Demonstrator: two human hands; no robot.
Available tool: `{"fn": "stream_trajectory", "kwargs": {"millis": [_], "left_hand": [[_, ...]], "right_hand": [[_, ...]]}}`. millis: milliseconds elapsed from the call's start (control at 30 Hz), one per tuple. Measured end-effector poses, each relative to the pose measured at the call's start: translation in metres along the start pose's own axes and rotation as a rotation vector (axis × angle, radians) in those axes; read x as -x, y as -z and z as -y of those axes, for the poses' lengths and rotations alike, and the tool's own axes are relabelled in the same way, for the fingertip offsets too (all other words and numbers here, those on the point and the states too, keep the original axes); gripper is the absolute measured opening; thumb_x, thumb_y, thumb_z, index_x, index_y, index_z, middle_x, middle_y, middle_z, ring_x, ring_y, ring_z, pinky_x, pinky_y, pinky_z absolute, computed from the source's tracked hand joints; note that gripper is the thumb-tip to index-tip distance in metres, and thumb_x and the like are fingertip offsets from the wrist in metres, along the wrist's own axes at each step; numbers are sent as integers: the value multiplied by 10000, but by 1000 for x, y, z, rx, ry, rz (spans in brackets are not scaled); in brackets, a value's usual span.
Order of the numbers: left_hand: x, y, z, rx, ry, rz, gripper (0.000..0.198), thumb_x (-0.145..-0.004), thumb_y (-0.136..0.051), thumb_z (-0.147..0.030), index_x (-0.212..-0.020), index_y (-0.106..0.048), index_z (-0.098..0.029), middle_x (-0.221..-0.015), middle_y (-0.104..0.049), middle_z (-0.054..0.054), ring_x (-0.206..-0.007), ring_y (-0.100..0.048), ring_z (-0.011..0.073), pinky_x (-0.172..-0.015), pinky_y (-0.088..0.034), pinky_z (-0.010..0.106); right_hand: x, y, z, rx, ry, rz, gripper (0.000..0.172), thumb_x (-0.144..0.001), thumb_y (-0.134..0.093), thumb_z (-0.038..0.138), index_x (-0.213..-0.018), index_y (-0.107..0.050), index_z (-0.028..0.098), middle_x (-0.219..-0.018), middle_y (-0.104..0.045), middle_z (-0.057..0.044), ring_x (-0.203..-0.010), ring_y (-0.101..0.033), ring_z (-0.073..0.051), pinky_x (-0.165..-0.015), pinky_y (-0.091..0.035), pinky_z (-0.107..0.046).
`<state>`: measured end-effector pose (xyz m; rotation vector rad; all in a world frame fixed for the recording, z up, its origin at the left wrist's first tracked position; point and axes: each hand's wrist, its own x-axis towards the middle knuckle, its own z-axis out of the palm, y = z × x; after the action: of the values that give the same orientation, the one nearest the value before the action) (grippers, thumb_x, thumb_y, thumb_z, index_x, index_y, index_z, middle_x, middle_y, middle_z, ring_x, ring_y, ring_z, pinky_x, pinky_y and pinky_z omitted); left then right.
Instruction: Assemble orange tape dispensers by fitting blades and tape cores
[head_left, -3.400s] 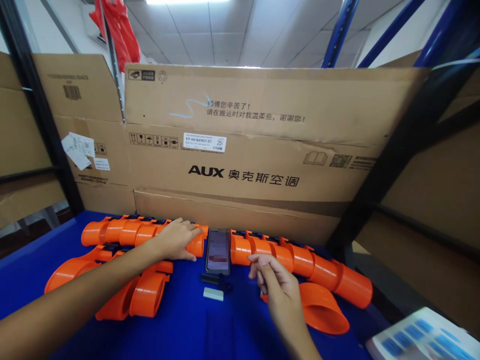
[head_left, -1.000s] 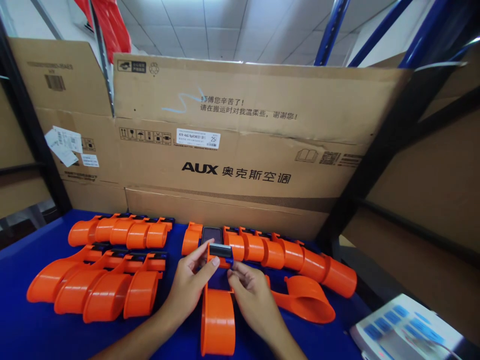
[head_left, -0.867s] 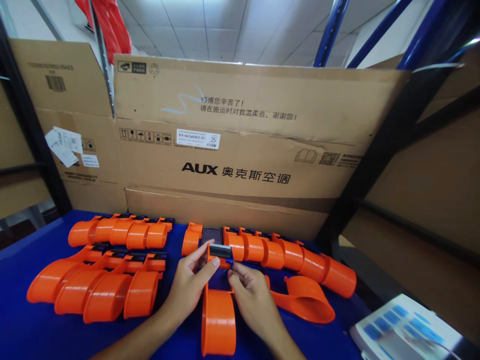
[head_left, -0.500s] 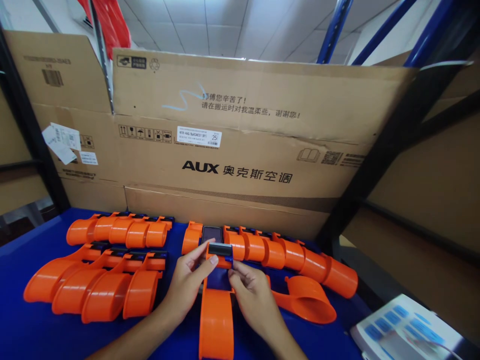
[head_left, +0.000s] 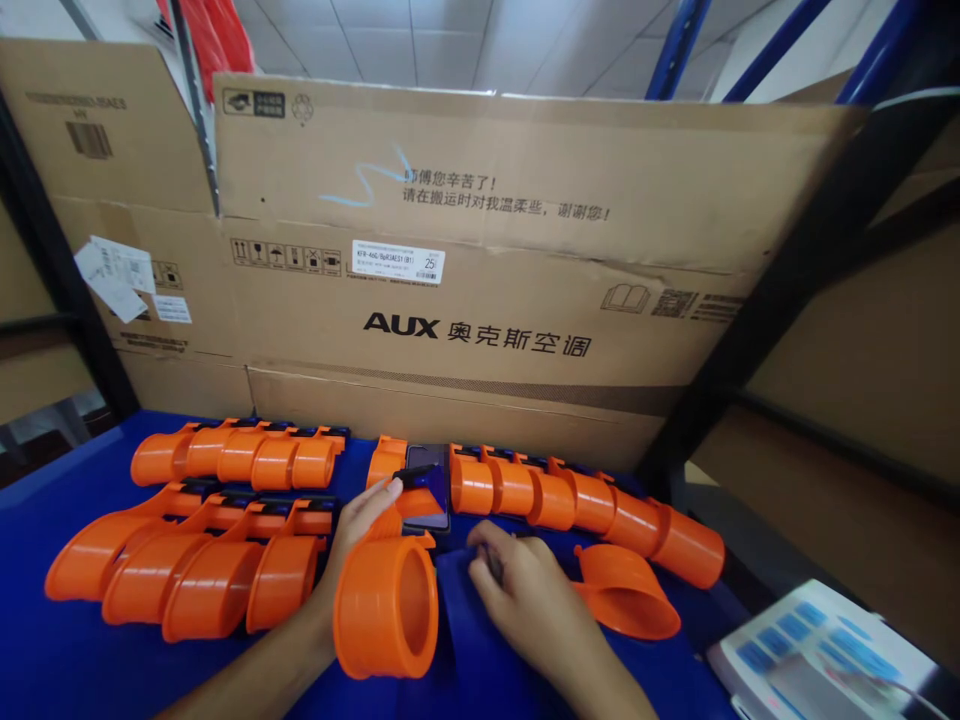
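My left hand (head_left: 367, 515) is closed on an orange tape dispenser (head_left: 386, 605). Its round hub faces toward me and to the right, and a dark blue and black head sticks out at the top. Curled fingers close my right hand (head_left: 521, 585), just right of the dispenser and apart from it. Something small and dark shows between those fingers, too hidden to name. Right under this hand is a raised edge of blue sheet (head_left: 480, 660). Beyond my right hand lies another orange dispenser (head_left: 626, 590) on its own.
Rows of orange dispensers stand at the left (head_left: 214, 585) and back right (head_left: 551, 500) on the blue table surface (head_left: 45, 500). A phone (head_left: 427, 515) lies behind my left hand. A white device with blue keys (head_left: 817, 650) sits at right. A cardboard sheet (head_left: 480, 390) walls the back.
The dispenser, between both hands before, has swung left and turned so its hub opening shows. My right hand has come off it and moved slightly right and down.
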<state>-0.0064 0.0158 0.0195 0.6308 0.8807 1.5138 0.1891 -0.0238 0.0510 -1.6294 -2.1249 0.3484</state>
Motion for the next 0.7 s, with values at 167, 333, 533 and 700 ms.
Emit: {"fn": "stream_trajectory", "kwargs": {"millis": [167, 333, 533, 700], "left_hand": [[17, -5, -11, -66, -19, 53, 261, -730, -860, -355, -922, -764, -205, -822, -751, 12, -744, -696, 197, -652, -546, 264], [31, -15, -30, -135, -27, 215, 253, -769, -811, -432, -849, -771, -196, -751, -725, 18, -690, -668, 203, -615, -532, 273], [22, -15, -21, -106, 6, 293, 375, -770, -807, -446, -1020, -778, -167, -790, -743, 28, -731, -683, 211, -654, -525, 275], [5, -7, -10, -125, -14, 353, 444, -785, -806, -417, -1150, -763, -168, -1013, -784, 80, -940, -702, 251, -875, -522, 324]], "right_hand": [[8, 14, -10, 236, -50, 123, 216, -840, -494, 56, -926, -625, 205, -803, -665, -46, -704, -636, -199, -586, -306, -259], [19, 13, -15, 301, -46, 229, 248, -769, -514, 11, -887, -614, 205, -784, -664, -56, -676, -637, -207, -543, -258, -257], [20, 9, -10, 292, 27, 218, 162, -808, -544, 62, -736, -579, 203, -655, -598, -23, -532, -525, -152, -503, -203, -278], [16, 10, 3, 215, 164, 145, 125, -921, -544, 210, -937, -667, 226, -907, -688, -57, -777, -642, -212, -622, -378, -284]]}}
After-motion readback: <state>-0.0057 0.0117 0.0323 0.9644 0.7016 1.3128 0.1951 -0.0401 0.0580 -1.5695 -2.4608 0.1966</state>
